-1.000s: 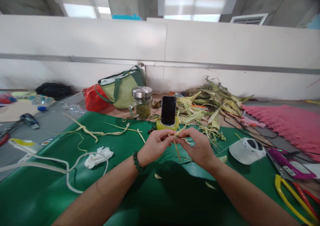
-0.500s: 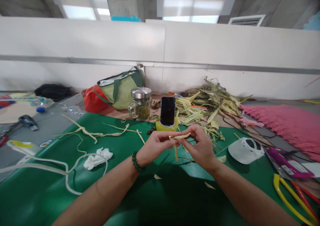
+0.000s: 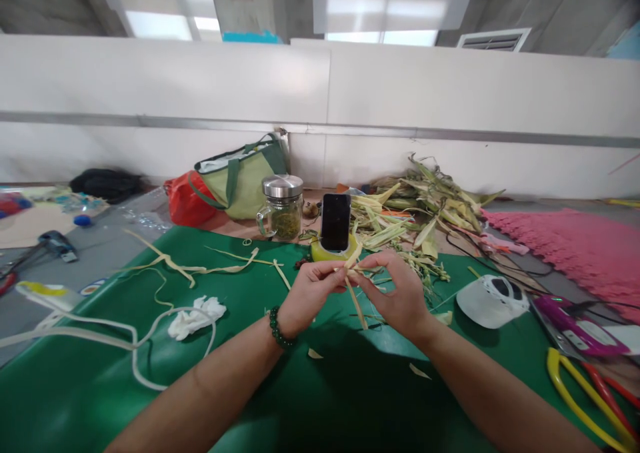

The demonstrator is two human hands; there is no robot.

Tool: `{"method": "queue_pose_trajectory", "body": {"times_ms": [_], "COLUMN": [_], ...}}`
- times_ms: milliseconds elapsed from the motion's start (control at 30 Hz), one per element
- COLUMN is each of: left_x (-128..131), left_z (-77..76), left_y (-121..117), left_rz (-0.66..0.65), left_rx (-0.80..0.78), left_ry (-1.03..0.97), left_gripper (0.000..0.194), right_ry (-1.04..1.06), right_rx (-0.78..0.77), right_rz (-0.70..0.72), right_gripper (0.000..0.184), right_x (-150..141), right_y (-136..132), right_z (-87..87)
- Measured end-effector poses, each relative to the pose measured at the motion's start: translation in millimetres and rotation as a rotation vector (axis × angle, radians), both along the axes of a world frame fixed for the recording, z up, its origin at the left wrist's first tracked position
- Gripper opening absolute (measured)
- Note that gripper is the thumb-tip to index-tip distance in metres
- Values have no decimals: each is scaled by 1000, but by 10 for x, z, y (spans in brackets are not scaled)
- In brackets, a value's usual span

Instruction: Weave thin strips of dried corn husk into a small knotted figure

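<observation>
Pale yellow corn husk strips (image 3: 356,301) cross between my two hands, above the green mat (image 3: 240,379). My left hand (image 3: 316,291), with a green bead bracelet at the wrist, pinches the strips where they cross. From the right, my right hand (image 3: 399,291) has thumb and fingertips closed on the end of a strip. One strip slants down below the hands toward the mat, and a short piece sticks up above the fingers. Just behind them, a phone (image 3: 335,222) leans upright on a yellow stand (image 3: 345,253). The exact crossing is partly covered by my fingertips.
Dried corn husks (image 3: 435,199) are heaped at the back right. A lidded glass jar mug (image 3: 283,209) stands beside a green bag (image 3: 245,179). Left lie white tissue (image 3: 197,317) and a white cable (image 3: 134,353); right, a white device (image 3: 493,301), a purple tool (image 3: 580,326) and yellow-handled scissors (image 3: 580,389).
The husk strip, held flat between both hands before, now crosses another strip. The lower strip has swung right and shows more length. My left hand has turned slightly.
</observation>
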State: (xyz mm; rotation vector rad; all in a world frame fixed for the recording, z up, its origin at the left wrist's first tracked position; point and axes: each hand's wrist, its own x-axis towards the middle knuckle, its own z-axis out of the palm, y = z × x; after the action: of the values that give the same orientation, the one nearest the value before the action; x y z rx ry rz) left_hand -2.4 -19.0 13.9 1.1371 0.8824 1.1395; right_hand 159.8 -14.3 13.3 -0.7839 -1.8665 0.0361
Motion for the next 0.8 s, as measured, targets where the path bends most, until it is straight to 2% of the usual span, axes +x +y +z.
{"method": "queue_pose_trajectory", "body": {"times_ms": [100,200,367,500,733,800], "left_x": [-8,0,41,61,42,40], "left_z": [3,7,16,21,14,2], "left_y": [23,31,1,-18,8,11], "left_rz": [15,9,8,13,31,30], "left_rx": [-15,-17,-18,-11,-66,-65], "left_ry": [-52,-85,-129,-138,-223,-223], "left_gripper": [35,34,31,29,25,26], "right_ry": [-156,-330,-614,-581,-577,-536], "right_rx": [239,313,435,498,478,467], "right_rz": [27,47,-85,-125,-165,-134], "right_gripper": [15,14,16,21,20,18], "right_x": [2,-32,-140,-184,-192,-187], "right_y": [-36,-83,-104,-94,-87,-52], "right_z": [46,50,-15,-41,-59,-84]}}
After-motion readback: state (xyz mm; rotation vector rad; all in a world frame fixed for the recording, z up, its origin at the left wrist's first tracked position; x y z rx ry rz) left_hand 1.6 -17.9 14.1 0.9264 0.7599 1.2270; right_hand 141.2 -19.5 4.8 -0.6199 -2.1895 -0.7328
